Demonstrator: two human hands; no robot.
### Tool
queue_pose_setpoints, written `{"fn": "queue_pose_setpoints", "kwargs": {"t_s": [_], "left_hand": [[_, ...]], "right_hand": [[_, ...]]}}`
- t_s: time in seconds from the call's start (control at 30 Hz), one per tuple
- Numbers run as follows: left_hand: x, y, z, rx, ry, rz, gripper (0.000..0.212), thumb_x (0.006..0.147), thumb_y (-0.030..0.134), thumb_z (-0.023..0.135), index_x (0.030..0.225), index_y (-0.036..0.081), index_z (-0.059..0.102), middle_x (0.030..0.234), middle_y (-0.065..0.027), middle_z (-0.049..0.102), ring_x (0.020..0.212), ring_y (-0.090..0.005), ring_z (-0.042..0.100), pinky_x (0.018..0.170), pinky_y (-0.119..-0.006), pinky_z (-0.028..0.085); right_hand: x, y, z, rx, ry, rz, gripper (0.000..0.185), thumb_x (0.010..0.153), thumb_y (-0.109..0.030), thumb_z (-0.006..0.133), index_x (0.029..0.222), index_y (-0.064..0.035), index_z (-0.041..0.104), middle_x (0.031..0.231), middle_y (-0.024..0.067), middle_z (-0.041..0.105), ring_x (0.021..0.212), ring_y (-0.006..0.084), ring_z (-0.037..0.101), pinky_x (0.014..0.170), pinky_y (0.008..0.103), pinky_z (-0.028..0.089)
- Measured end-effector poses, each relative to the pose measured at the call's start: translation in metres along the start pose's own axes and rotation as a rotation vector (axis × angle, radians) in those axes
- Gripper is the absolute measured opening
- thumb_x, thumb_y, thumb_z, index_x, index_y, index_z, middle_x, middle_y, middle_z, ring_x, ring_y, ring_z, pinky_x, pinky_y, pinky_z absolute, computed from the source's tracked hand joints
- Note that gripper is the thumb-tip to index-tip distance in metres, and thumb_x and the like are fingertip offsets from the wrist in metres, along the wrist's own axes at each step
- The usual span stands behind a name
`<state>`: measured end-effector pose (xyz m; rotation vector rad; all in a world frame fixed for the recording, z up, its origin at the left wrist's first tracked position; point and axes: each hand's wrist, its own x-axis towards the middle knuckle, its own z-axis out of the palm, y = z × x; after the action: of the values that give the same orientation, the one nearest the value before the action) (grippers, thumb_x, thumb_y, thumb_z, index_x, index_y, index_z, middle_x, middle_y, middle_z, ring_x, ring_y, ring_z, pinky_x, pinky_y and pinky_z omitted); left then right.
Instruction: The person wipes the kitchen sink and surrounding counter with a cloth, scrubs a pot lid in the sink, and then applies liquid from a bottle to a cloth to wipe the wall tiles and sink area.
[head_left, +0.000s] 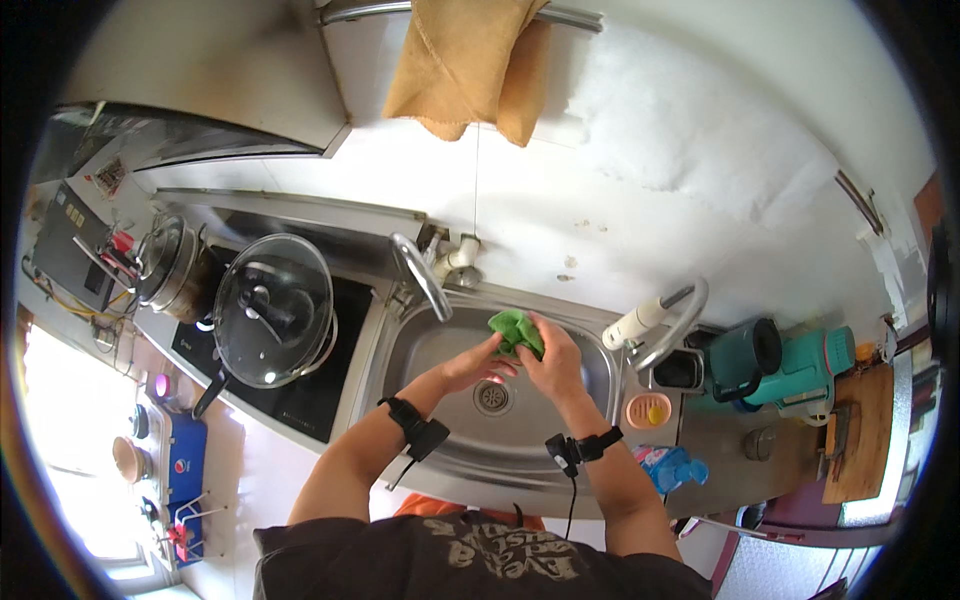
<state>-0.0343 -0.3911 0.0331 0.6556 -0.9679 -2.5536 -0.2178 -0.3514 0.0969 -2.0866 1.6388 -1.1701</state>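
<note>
Over the back part of a stainless steel sink (442, 420), both hands are at a bunched green cloth (516, 333). My right hand (555, 356) grips the cloth from its right side, thumb in front. My left hand (476, 365) is at the cloth's lower left, its thumb touching it and the other fingers apart below. The round drain (493, 398) lies beneath the hands. A chrome faucet (421, 277) curves over the sink's back left, and a second, white-bodied tap (634, 324) stands at the right rim. Each wrist wears a black strap with a small device.
Left of the sink, a glass-lidded pan (274, 311) and a pot (176, 270) stand on a black cooktop (349, 322). To the right are a pink soap dish (648, 411), a blue bottle (667, 466) and a teal jug (802, 367). A tan towel (465, 64) hangs above.
</note>
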Motion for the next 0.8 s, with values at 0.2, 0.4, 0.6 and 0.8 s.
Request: {"fn": "queue_pose_setpoints", "kwargs": {"t_s": [0.2,0.4,0.6,0.8], "left_hand": [[-0.006,0.007,-0.063,1.438,0.676,0.223,0.062,0.087,0.028,0.058,0.138,0.005,0.031,0.14,-0.0168,0.034,0.122,-0.0306,0.042,0.098,-0.042,0.037],[0.009,0.046,-0.077,1.955,0.575,-0.015,0.065,0.085,0.014,0.052,0.141,-0.002,0.023,0.146,-0.0233,0.018,0.128,-0.038,0.033,0.104,-0.046,0.032],[0.032,0.03,-0.123,2.258,0.797,0.462,0.064,0.076,0.013,0.061,0.135,0.003,0.038,0.133,-0.0217,0.037,0.107,-0.0315,0.054,0.077,-0.04,0.053],[0.045,0.024,-0.136,2.193,0.933,0.312,0.057,0.074,0.008,0.061,0.129,0.004,0.045,0.118,-0.02,0.047,0.101,-0.0286,0.058,0.062,-0.029,0.056]], "right_hand": [[0.072,-0.008,-0.008,0.112,0.552,0.143,0.032,0.079,-0.014,0.07,0.104,-0.0009,0.054,0.094,0.0079,0.059,0.075,0.0146,0.059,0.06,0.0242,0.048],[0.155,-0.011,-0.033,-0.091,0.902,-0.115,0.033,0.082,-0.004,0.066,0.113,-0.0004,0.056,0.106,0.01,0.054,0.091,0.0181,0.054,0.072,0.0274,0.047],[0.187,-0.017,-0.005,-0.283,0.676,-0.25,0.045,0.076,0.001,0.065,0.12,-0.0088,0.06,0.104,0.013,0.048,0.091,0.0251,0.051,0.077,0.0319,0.045],[0.168,0.009,0.044,-0.412,0.424,-0.435,0.048,0.07,0.005,0.067,0.112,-0.0169,0.065,0.097,0.0032,0.048,0.086,0.0226,0.05,0.072,0.0324,0.05]]}}
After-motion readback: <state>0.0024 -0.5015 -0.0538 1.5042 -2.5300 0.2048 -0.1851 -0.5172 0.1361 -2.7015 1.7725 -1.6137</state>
